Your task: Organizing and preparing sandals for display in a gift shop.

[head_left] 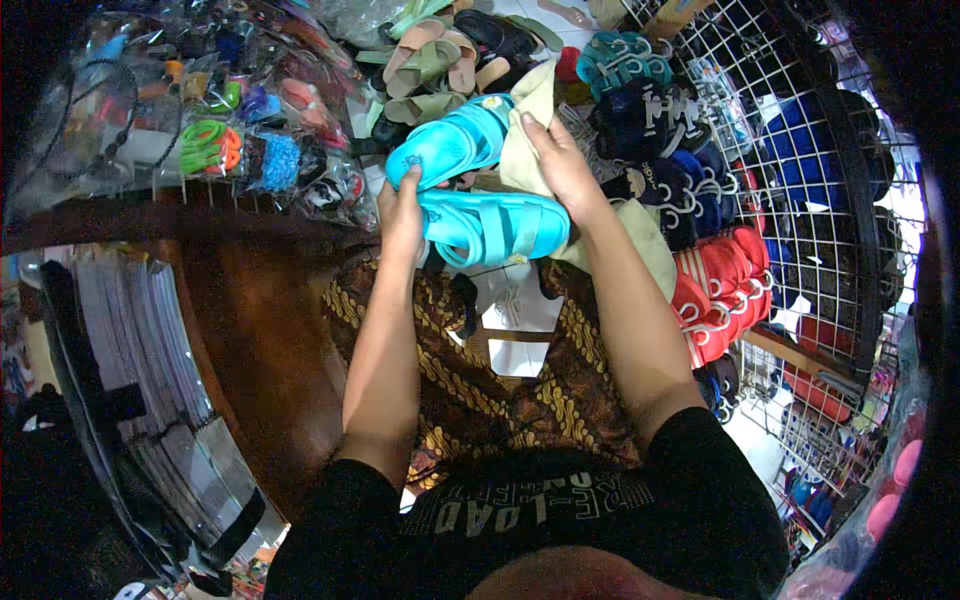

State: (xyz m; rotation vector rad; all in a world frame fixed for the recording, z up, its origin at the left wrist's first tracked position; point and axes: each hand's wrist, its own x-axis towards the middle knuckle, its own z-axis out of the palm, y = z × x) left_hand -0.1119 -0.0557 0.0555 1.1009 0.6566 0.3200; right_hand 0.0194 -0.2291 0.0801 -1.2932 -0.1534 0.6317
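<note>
Evidently, two turquoise, strapped, rubbery-looking sandals [505,231] are gripped by the left hand [401,213], beyond the patterned brown lap [578,390]; a pale-yellow sheet [522,158] (cloth or paper, unclear) is grasped by the right hand [565,176], best eased rather than tugged.

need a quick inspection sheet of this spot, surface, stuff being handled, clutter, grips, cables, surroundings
surface: patterned brown cloth over the lap; white tiled floor shows through a gap
handled things: two turquoise sandals, held up in the air; pale yellow sheet at their right end, cloth or paper unclear
clutter: green and pink sandals piled beyond; clear plastic bags at upper left
grips: left grip holds the sandals' left ends; right grip holds the sheet
cables: nothing seen that is clearly a cable
surroundings: red footwear with white hooks and wire grid at right; brown wooden panel at left
</note>
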